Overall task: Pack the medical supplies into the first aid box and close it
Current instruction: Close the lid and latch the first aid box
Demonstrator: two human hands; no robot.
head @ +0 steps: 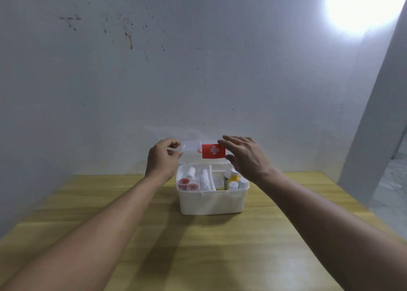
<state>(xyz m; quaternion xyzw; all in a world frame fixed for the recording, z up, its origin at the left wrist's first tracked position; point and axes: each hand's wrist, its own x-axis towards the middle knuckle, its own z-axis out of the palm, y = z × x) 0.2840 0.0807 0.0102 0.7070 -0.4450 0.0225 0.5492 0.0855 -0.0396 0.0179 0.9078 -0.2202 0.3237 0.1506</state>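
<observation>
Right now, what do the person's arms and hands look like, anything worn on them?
Both arms are bare from the frame edge to the wrist: no sleeves in view. The left hand and right hand wear no gloves, and no watch, bracelet or ring shows. No markings or bandages visible on either forearm.

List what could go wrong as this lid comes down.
1. The yellow bottle stands taller than the box rim on the right, so the lid may hit it and not shut.
2. The left hand grips the lid's clear edge, while the right hand looks open beside it; uneven pressure could twist the lid.
3. Fingers near the rim could get pinched.
</observation>
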